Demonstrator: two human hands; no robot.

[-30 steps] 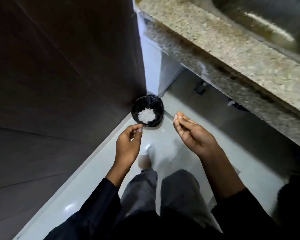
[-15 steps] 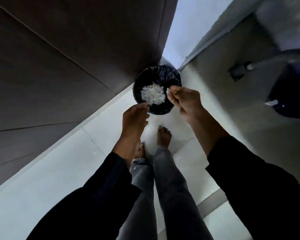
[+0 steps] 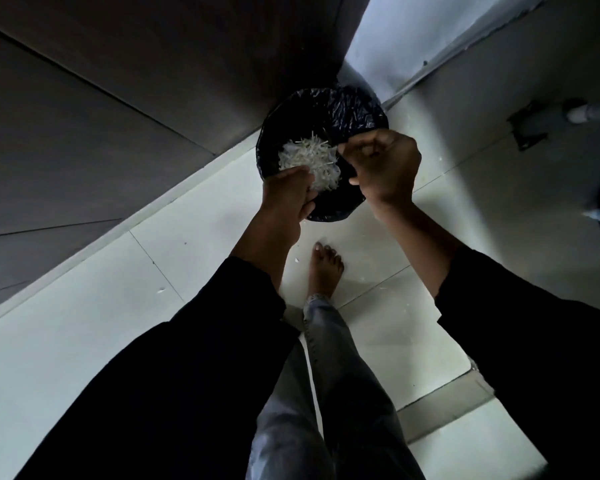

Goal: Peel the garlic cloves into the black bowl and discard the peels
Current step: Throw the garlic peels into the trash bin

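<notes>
Head view | pale tiled floor (image 3: 84, 341), dark cabinet wall (image 3: 118, 98) left | black-lined bin (image 3: 326, 109) in the corner holds white peels (image 3: 309, 161) | left hand (image 3: 284, 192) and right hand (image 3: 385, 168) curled over bin, grip contents unclear | bare foot (image 3: 324, 271) just behind bin

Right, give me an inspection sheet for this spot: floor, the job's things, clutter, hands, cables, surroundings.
Surface: pale tiled floor, dimly lit.
Job's things: bin lined with a black bag on the floor in the corner; a pile of pale peels lies inside it. Black bowl and garlic cloves: nothing seen.
Clutter: a few pale scraps on the tiles near the bare foot.
Hands: left hand over the bin's near rim, fingers hidden; right hand above the bin, fingers curled, contents not visible.
Cables: nothing seen.
Surroundings: dark panelled wall on the left; a pipe at the right edge.
</notes>
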